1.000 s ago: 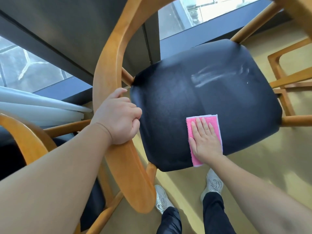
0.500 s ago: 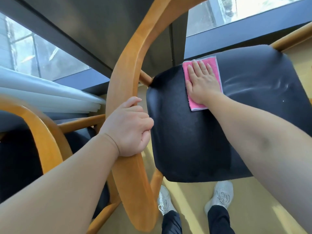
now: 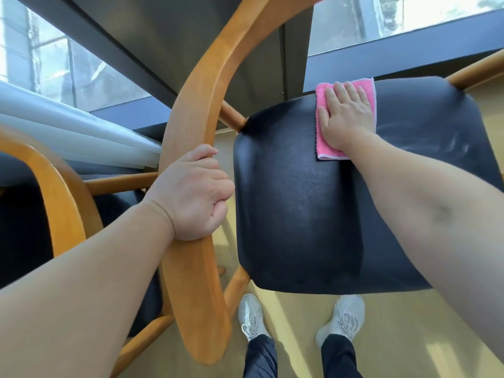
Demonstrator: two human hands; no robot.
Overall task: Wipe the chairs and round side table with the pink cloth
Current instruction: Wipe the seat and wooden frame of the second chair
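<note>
Straight fingers (image 3: 344,97) of the right hand (image 3: 346,118) are being pressed on the pink cloth (image 3: 366,87) at the far edge of the black seat (image 3: 300,214); the wooden frame (image 3: 196,105) is being gripped by the left hand (image 3: 191,197). Seemingly one seat is being finished; the left chair (image 3: 54,192) and unseen table remain.

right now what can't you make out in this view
Head view only:
Side table: out of frame.
Cloth: its middle lies under the right hand.
Seat: right side covered by the right forearm.
Left hand: fingertips hidden behind the rail it grips.
Second chair: cut by the left edge, covered by the left arm.
</note>
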